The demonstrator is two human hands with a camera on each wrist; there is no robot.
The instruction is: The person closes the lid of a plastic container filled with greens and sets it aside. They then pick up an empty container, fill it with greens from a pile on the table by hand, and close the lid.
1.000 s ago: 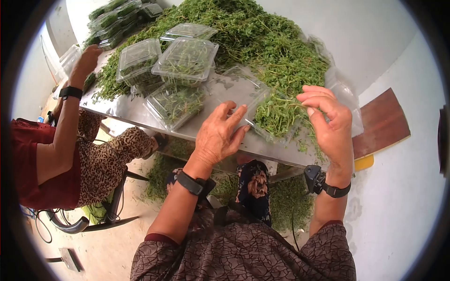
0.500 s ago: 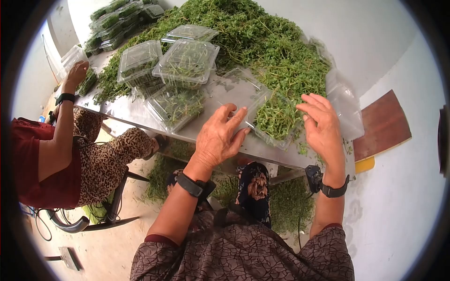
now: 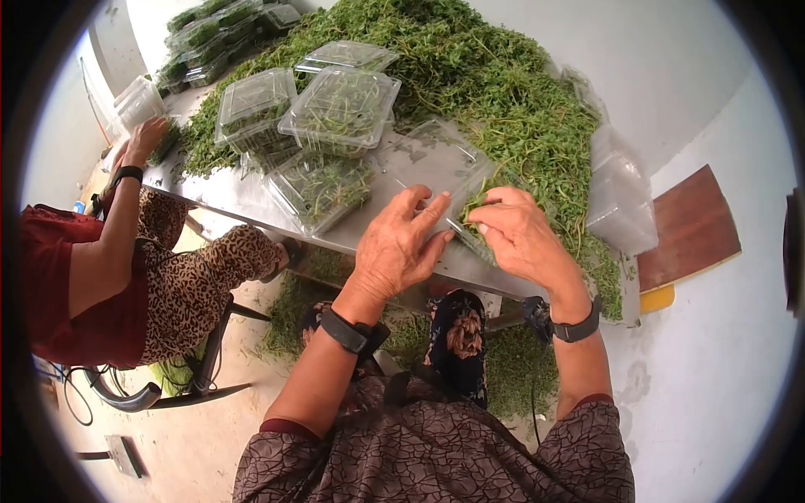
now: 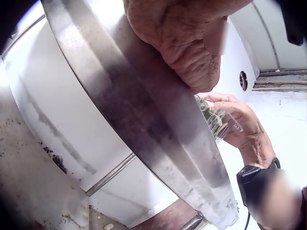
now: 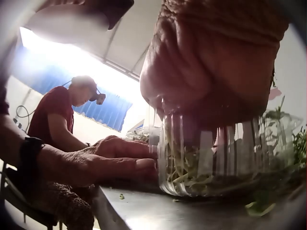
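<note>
An open clear container (image 3: 480,243) holding green stems lies near the table's front edge. At its left side is my left hand (image 3: 398,243), thumb and fingers spread, fingertips touching the wall in the right wrist view, where the container (image 5: 192,167) stands on the metal table. Over the container, my right hand (image 3: 518,236) is bent, thumb and fingers pinching some greens (image 3: 475,204). Its palm hides much of the contents. In the left wrist view my right hand (image 4: 244,127) is at the container's far side.
Filled, lidded containers (image 3: 340,109) are stacked to the left. A large heap of greens (image 3: 470,75) covers the back. Empty clear containers (image 3: 622,197) stand right, beside a brown board (image 3: 688,226). Another person (image 3: 92,277) sits at the far left.
My right hand has moved left and down from the greens' right side to above the container, its fingers drawn together. My left hand has hardly moved. The other person's hand has lowered.
</note>
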